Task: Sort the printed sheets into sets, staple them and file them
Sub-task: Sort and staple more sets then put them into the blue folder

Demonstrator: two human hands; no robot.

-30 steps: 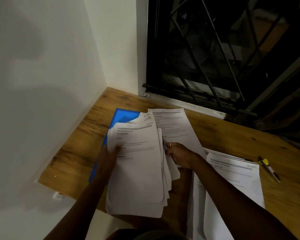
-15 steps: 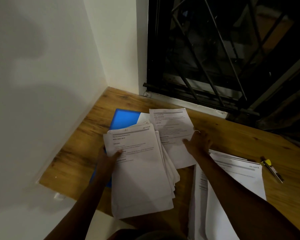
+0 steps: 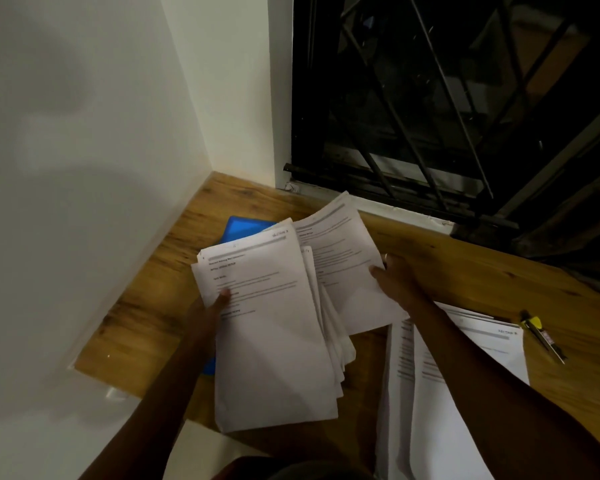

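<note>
Printed sheets (image 3: 274, 341) — white, loosely fanned

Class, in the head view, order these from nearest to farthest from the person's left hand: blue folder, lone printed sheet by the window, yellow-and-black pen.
1. Blue plastic folder, lying under the left hand.
2. Lone printed white sheet, centre, towards the window.
3. Yellow-and-black pen, far right.

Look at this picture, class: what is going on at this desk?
A person is mid-sort at a wooden desk. The left hand grips a fanned stack of sheets over a blue folder, thumb on top. The right hand pinches a single sheet by its right edge, behind the stack. Another pile of sheets lies to the right, near a pen.
</note>
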